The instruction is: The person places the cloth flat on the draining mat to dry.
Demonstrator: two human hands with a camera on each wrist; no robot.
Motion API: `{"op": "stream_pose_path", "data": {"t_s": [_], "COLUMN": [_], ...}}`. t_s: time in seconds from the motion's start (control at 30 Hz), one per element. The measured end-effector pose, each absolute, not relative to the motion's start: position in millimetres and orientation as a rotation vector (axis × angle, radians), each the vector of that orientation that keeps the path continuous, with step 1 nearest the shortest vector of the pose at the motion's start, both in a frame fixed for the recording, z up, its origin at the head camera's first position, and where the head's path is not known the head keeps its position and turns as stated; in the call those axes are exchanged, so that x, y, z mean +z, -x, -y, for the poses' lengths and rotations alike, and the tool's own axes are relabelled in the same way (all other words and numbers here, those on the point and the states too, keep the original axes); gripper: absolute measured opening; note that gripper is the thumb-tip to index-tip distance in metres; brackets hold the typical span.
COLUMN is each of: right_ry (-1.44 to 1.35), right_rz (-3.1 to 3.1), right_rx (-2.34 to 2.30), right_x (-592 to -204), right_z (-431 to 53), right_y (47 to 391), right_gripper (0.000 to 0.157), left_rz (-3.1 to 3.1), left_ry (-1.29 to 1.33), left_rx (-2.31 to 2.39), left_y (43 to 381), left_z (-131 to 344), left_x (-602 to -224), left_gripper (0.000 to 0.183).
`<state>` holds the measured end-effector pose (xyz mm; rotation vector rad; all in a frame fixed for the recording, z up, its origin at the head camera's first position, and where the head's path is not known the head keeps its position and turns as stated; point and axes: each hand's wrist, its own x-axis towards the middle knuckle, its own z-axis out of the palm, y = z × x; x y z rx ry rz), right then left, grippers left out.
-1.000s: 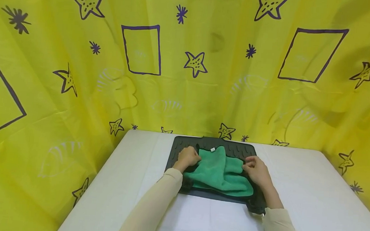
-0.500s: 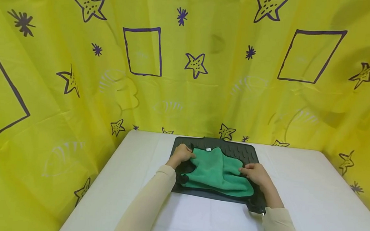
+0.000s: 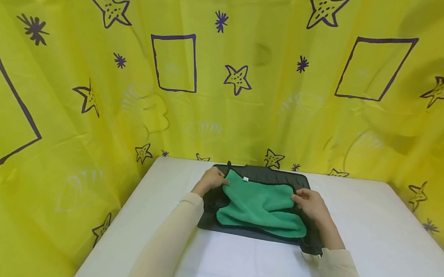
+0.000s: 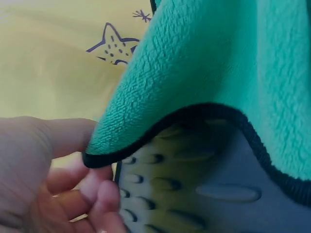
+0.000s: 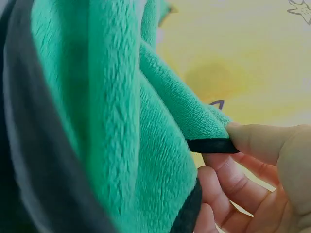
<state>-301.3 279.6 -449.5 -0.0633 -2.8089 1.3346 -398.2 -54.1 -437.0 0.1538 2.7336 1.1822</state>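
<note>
A fuzzy green cloth (image 3: 258, 203) with black edging and a small white tag lies rumpled over a dark ridged mat (image 3: 235, 231). My left hand (image 3: 212, 180) pinches its far left corner between thumb and fingers; the left wrist view shows that corner (image 4: 114, 141) lifted, with the mat's raised bumps below. At the far right corner, my right hand (image 3: 310, 202) pinches the cloth's edge, and in the right wrist view the black-trimmed corner (image 5: 211, 144) sits between thumb and forefinger. Folds run across the cloth's middle and right side.
The mat rests on a white-covered table (image 3: 236, 264). A yellow curtain (image 3: 204, 111) printed with stars and frames hangs behind the table and along both sides. A small black loop (image 3: 229, 164) stands up by the cloth's left corner.
My left hand has moved left and slightly away from me, drawing the cloth's corner outward. The cloth's far edge is straighter and its upper part flatter. My right hand has barely shifted.
</note>
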Motion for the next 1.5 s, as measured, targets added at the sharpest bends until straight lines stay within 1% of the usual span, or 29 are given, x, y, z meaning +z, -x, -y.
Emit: {"op": "stream_pose_path", "data": {"t_s": [0.07,0.2,0.37,0.5,0.67,0.9,1.2,1.5], "right_ry": [0.026,-0.009,-0.003,0.03,0.052,0.099,0.152,0.179], "right_rz": [2.815,2.81,2.791,2.794,2.784,2.747,2.698,2.628], "right_rx": [1.312,1.241,1.175,1.172,1.135,1.172,1.18,1.146], "right_x": [-449,-443,-429,-421,-415,-409,-412,-410], "right_z": [-282,-286,-289,-288,-290,-295,-289,-285], "right_y": [305,313,325,335,345,357,364,372], "right_gripper": [0.032,0.033,0.038,0.04,0.039,0.046,0.044,0.037], "left_rz": [-2.786,-2.855,-2.921,-2.978,-3.005,-3.037,-3.082,-3.072], "left_ry": [-0.18,-0.213,-0.224,-0.227,-0.213,-0.159,-0.187,-0.169], "left_rx": [1.214,1.278,1.274,1.274,1.286,1.353,1.364,1.408], "left_y": [399,399,401,406,409,411,413,413], "left_z": [56,59,61,64,62,52,43,37], "left_x": [-433,-428,-426,-423,-419,-415,-417,-415], "left_gripper": [0.037,0.016,0.02,0.018,0.018,0.018,0.014,0.014]}}
